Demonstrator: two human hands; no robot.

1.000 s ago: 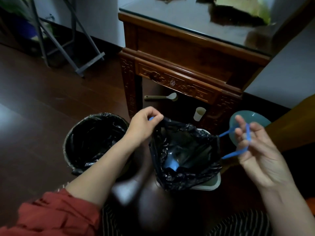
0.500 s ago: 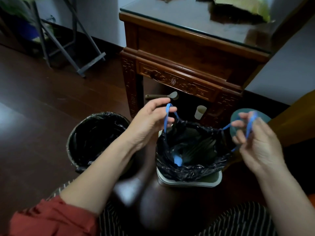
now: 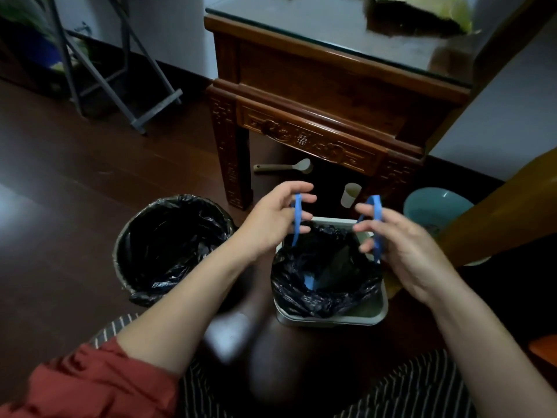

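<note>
A black bin bag [image 3: 301, 294] (in a square bin [image 3: 378, 312] on the dark wooden floor [image 3: 75, 191]) is seen at centre, with a carved table [image 3: 316, 116] at 12 o'clock. Its left blue loop [image 3: 297, 218] is hooked by curled fingers of the left hand [image 3: 271, 220], its right blue loop [image 3: 376, 224] by those of the right hand [image 3: 404, 245].

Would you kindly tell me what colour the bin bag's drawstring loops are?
Blue; the head view shows the drawstring loops clearly above the black bag.
</note>
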